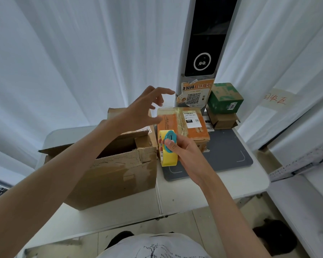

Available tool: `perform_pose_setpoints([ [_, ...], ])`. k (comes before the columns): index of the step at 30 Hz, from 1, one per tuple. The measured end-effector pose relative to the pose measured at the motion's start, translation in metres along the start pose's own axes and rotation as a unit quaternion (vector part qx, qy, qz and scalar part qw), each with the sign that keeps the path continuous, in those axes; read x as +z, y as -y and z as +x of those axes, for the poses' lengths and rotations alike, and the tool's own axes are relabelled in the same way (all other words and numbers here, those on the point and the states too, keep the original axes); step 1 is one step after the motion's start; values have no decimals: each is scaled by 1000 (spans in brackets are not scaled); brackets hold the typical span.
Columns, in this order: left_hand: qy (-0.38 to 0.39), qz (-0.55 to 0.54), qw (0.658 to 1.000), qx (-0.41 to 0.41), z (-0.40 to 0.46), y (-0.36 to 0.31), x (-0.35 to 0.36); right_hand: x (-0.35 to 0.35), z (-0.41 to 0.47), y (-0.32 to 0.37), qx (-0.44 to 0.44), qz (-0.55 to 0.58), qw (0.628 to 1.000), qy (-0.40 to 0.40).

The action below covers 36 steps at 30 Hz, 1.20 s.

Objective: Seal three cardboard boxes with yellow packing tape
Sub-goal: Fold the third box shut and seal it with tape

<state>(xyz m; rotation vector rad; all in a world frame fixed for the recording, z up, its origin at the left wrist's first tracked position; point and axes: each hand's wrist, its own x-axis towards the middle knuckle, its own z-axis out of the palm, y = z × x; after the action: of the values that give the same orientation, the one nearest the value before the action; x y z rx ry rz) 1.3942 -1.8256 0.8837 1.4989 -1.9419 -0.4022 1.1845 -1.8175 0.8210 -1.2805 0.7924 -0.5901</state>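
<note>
Right hand (183,148) is wrapped around the yellow roll of packing tape (168,151), thumb pressing on the small teal plastic cutter (169,141) clipped to it; I'm holding the roll up around the centre of my view, just over the near left corner of the dark grey rectangular mat (227,157). Left hand (138,112) is loose and holding nothing, fingers spread and a bit curled, hanging in the air at about 11 o'clock from the tape.

Progress-wise, I'd say barely started. The big worn brown cardboard box (112,174) at 8 o'clock from the tape is wide open, flaps ragged and standing up, no yellow tape on it that I can see. The orange-and-brown parcel with a white shipping label (183,123) at 12 o'clock has clear-looking tape along its seam, not yellow. So all three look left to do, as far as I can tell.

Further out at 1 o'clock: a green printed carton (225,98) stacked on a small plain brown carton (223,121). Behind those, a tall white kiosk with a black screen (201,53) and a torn orange QR sticker (194,94). White curtains (63,62) all round the white bench (203,192).

The big box's raised flaps will need folding down before any tape goes on, and the bench is crowded on the right.
</note>
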Motion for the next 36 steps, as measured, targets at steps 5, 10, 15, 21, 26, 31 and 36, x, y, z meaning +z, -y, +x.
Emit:
perform_pose_setpoints([
  [5, -109, -115, 983, -87, 3, -9, 11, 2, -3, -1, -9, -1, 999, -40],
  [10, -128, -146, 975, -104, 4, -16, 15, 4, -1, -6, -48, -61, 993, -89],
  [15, -114, -121, 985, -54, 2, -30, 21, -4, 0, -8, -87, -93, 989, -75],
  [21, -115, -87, 989, -13, 5, -39, 23, -16, 3, 15, -180, -114, 963, -163],
  [26, -124, -72, 990, 11, 8, -36, 18, -24, 11, 45, -201, -101, 963, -148],
  [31, -144, -74, 987, 12, 6, -32, 16, -31, 15, 59, -191, -119, 967, -119],
  [36, -184, -159, 970, -32, -12, -34, 23, -26, 14, 72, -189, -140, 963, -130],
])
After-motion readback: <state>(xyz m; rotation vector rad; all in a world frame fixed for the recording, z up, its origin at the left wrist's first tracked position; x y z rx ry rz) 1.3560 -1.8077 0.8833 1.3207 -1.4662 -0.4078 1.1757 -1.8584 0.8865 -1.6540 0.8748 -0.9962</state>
